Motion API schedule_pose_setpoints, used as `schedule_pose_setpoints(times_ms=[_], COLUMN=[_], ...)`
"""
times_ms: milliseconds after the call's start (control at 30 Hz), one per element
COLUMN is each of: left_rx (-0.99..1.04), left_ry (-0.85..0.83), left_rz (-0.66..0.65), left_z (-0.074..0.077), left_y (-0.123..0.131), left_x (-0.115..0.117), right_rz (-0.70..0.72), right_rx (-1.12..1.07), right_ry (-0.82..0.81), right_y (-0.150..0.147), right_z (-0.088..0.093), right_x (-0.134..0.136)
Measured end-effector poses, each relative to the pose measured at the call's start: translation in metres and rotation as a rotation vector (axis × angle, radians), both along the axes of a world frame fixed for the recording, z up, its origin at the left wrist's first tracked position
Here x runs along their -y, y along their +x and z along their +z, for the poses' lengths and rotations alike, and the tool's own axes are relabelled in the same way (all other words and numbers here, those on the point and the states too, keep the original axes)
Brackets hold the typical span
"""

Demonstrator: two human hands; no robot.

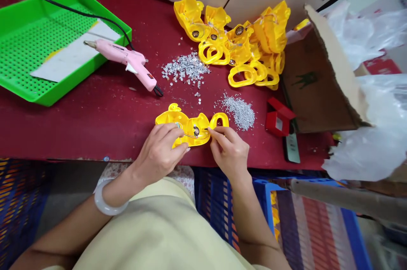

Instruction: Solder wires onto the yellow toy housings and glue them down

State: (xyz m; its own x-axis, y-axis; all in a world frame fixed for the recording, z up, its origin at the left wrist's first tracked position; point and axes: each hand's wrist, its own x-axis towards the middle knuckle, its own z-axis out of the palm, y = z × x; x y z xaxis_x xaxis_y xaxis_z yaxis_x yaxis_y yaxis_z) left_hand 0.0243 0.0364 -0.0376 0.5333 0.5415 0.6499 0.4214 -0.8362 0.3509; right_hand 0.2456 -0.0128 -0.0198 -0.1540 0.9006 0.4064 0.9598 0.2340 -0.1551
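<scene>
A yellow plastic toy shell (190, 125) lies at the near edge of the red table (95, 113). My left hand (162, 151) rests on its left part, fingers curled, pinching a thin wire that runs across the shell. My right hand (229, 149) is at the shell's right end, thumb and forefinger pinched on the other end of the wire near a small round metal part (196, 131). A white bangle (106, 200) sits on my left wrist.
A pink glue gun (127, 60) lies half on a green tray (41, 41), its black cord trailing left. Two piles of silver bits (240, 111) (186, 68), a heap of yellow shells (241, 45), a red box (279, 118), cardboard boxes and plastic bags stand behind and right.
</scene>
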Motion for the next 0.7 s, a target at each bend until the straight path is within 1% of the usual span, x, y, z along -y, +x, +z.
schedule_pose_setpoints(times_ms=[167,267,367,433,533,600,667,700], left_rx=[0.005,0.023,0.103,0.166,0.214,0.201,0.161,0.149], left_ry=[0.004,-0.028,-0.055,-0.053,-0.058,-0.074,-0.114,-0.145], left_rz=[-0.005,-0.026,-0.033,0.044,0.244,0.365,0.44,0.445], left_z=[0.0,0.002,0.006,0.01,0.015,0.017,0.018,0.018], left_y=[0.0,0.0,-0.002,-0.003,-0.008,-0.012,-0.017,-0.019], left_x=[-0.001,-0.001,-0.001,-0.001,-0.004,-0.006,-0.008,-0.009], right_rz=[-0.036,-0.038,-0.045,-0.051,-0.057,-0.052,-0.043,-0.039], right_rx=[-0.227,-0.241,-0.217,-0.223,-0.23,-0.219,-0.206,-0.2], right_ry=[-0.075,-0.088,-0.076,-0.074,-0.068,-0.052,-0.033,-0.027], right_y=[0.001,-0.001,-0.002,-0.002,-0.001,-0.001,-0.001,-0.001], right_z=[-0.002,-0.002,-0.005,-0.008,-0.012,-0.013,-0.014,-0.014], right_x=[0.001,0.002,0.004,0.005,0.006,0.006,0.005,0.005])
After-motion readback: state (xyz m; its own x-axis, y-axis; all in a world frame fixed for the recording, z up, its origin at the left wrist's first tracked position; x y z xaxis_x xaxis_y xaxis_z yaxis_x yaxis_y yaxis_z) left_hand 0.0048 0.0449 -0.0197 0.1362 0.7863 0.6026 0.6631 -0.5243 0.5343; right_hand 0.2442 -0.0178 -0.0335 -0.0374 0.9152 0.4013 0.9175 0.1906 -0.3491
